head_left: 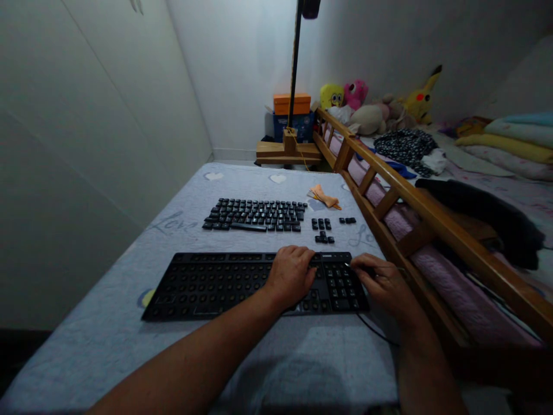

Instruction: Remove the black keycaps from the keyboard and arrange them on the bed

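A black keyboard (242, 282) lies across the bed sheet, its main area stripped of caps while the number pad (341, 285) still carries keys. My left hand (290, 276) presses on it right of the middle, fingers bent over the far edge and thumb toward the number pad. At the pad's upper right corner, my right hand (382, 285) pinches a thin metal tool (347, 265), whose tip touches or hovers over the keys; the grip hides its kind. Removed keycaps (257, 213) lie in rows beyond the keyboard, with smaller groups of keycaps (322, 223) to their right.
An orange cloth bow (325, 197) lies behind the keycaps. A wooden bed rail (389, 178) runs close along the right side. The keyboard's cable (375, 329) trails near my right wrist. A stand on a wooden base (287, 153) and boxes (292, 104) are at the far end.
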The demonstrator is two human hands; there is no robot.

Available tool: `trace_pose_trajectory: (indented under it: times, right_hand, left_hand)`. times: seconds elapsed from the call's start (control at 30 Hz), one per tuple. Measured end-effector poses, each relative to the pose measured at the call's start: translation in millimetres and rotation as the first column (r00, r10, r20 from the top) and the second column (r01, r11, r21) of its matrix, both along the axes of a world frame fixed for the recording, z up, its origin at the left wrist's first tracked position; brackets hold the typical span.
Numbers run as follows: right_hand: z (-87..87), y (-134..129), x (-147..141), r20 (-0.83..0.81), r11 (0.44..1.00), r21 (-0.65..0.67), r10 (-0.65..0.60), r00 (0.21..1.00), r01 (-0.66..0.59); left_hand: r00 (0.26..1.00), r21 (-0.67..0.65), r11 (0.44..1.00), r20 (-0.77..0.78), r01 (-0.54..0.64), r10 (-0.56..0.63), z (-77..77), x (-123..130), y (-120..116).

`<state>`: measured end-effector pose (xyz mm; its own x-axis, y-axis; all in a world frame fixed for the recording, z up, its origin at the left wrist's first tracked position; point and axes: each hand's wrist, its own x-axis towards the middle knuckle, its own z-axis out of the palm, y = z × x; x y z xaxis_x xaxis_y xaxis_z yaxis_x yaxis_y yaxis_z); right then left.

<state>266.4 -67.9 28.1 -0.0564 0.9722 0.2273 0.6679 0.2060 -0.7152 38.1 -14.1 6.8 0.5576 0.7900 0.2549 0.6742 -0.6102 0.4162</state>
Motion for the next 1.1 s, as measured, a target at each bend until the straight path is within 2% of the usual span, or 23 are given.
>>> trace_pose_trajectory:
  times: [0.1,0.33,0.7,0.9,1.1]
  right_hand:
    - [-1.6,-0.3,1.3,-0.020,1.000,0.010,0.010,1.000,-0.010]
    - [-6.7,-0.3,2.5,-0.014,0.996,0.040,-0.080,0.997,0.081]
    - [-2.7,-0.3,-1.7,0.055,0.983,0.085,-0.170,0.984,0.165]
    - [-3.7,0.9,-3.7,0.073,0.971,0.070,-0.233,0.970,0.228]
    - [-6.2,3.0,-2.6,0.061,0.973,0.036,-0.231,0.971,0.229]
  left_hand:
    - [1.000,0.003,1.000,0.000,-0.005,0.005,-1.3,0.1,0.4]
    - [1.000,0.014,1.000,0.003,-0.003,0.002,-1.3,0.0,0.6]
    - [1.000,0.011,1.000,0.007,-0.003,0.002,-3.3,0.1,1.2]
    - [1.000,0.013,1.000,0.002,0.002,-0.002,-3.3,0.0,0.7]
    - [1.000,0.012,1.000,-0.006,-0.002,0.002,-3.3,0.2,0.8]
